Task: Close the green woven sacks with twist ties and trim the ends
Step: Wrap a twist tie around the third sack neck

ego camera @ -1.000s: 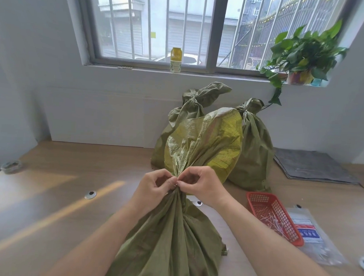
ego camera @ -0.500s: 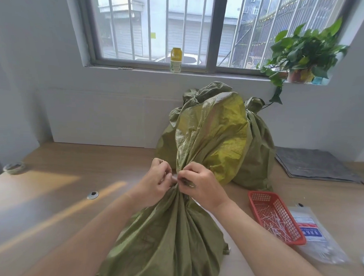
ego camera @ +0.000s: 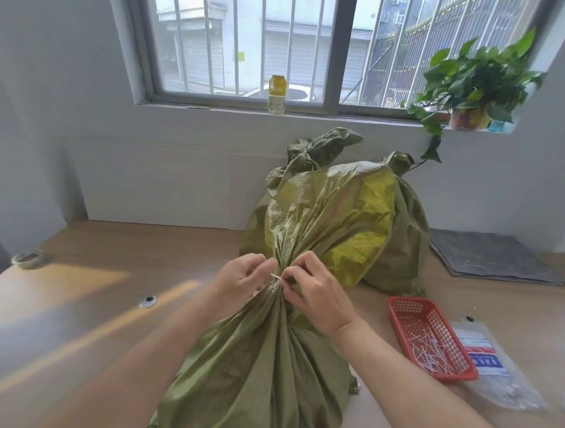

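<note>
At the centre of the frame I see the green sack [ego camera: 263, 367] on the table [ego camera: 89, 303]. My left hand [ego camera: 240, 278] and right hand [ego camera: 320, 298] pinch the white twist tie [ego camera: 276, 276] at its gathered neck, fingers pressed together.

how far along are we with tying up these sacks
Done: two sacks by the wall have their necks already cinched. In hand: the front sack, where the left hand and right hand work a white twist tie at its gathered neck. Left: finishing this twist and trimming the end; no cutter shows. Spare ties sit in the red basket.
</note>
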